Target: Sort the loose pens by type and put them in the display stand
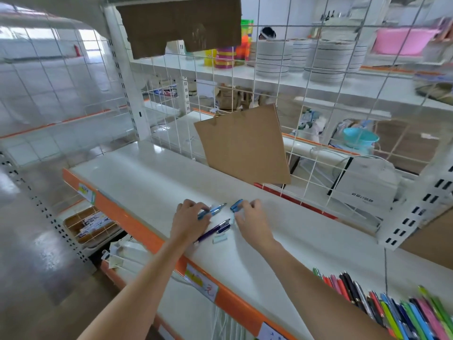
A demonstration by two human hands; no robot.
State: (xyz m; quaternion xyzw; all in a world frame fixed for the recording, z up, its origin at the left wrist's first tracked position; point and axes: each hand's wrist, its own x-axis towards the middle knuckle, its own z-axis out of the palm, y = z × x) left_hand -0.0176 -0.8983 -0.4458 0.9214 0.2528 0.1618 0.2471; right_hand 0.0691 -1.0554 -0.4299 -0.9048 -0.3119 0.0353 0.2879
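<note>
- The job looks only partly done. A few loose pens are out on the white shelf, and both hands are busy with them.
- The left hand has its grip curled round a light blue pen. That pen's long line runs from about 8 o'clock up to 2 o'clock, and the end that sticks out past the fingers points to 2 o'clock.
- The right hand pinches a small blue piece at its fingertips. It may be a pen cap or a short pen; it is too blurry to say.
- Between the two hands lies a dark purple pen, flat on the shelf. It also runs from 8 o'clock to 2 o'clock.
- Just at 5 o'clock from the purple pen sits a little pale piece, maybe a cap.
- Far off at 4 o'clock, at the picture's corner, is a big row of coloured pens lying side by side. This may be the display stand, but I cannot tell.
- I think what is left is to sort these few pens and carry them over there.
</note>
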